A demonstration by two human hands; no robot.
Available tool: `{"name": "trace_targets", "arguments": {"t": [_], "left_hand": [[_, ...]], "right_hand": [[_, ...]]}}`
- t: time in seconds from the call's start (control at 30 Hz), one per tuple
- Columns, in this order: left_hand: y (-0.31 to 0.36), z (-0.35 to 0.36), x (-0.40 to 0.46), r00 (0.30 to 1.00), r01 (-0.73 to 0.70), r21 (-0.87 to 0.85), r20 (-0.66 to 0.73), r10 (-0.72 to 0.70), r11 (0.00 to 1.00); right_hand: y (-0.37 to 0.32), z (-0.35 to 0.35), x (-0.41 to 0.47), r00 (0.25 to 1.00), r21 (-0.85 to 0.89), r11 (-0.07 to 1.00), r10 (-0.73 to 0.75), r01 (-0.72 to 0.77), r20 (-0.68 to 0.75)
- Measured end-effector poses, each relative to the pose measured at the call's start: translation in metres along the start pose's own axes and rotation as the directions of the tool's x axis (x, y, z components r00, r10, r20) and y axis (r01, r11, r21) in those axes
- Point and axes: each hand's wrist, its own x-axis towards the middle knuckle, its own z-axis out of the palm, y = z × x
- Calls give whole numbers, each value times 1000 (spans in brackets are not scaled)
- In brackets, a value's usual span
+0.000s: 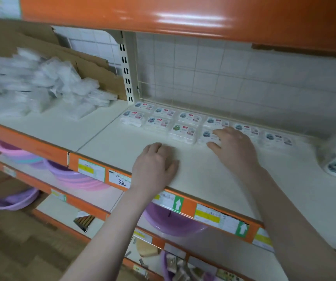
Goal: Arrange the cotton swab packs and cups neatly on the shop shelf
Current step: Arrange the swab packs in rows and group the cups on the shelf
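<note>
flatly, left grip (155, 161) released on matte shelf (203, 169), right grip (232, 145) released touching boxy swab pack (207, 136)

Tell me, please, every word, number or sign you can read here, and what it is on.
"3", with a blurred mark after it: handwritten white tag on the shelf edge.
White up-arrows on green: two edge labels.
Print on the cotton swab packs and yellow price labels: too blurred to read.

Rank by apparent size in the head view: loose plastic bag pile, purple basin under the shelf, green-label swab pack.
1. Loose plastic bag pile, largest.
2. Purple basin, partly hidden by the shelf edge, so its rank is unsure.
3. Green-label swab pack, smallest.
</note>
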Motion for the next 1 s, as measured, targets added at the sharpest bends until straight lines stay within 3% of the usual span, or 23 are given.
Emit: {"name": "trace_targets", "arguments": {"t": [0.17, 0.27, 0.5, 1.0], "left_hand": [[-16, -14, -5, 998, 0, 133, -65, 8, 991], [-33, -22, -12, 997, 15, 128, -82, -4, 992], [-104, -55, -39, 990, 39, 68, -141, -29, 997], [-295, -133, -99, 955, 101, 100, -288, -69, 990]], "right_hand": [[-19, -3, -31, 991, -11, 1000, -13, 12, -132], [-38, 3, -49, 977, -25, 999, -29, 25, -211], [-117, 16, -62, 974, 3, 1000, -23, 24, -226], [-320, 47, -52, 946, 152, 984, -40, 93, -321]]}}
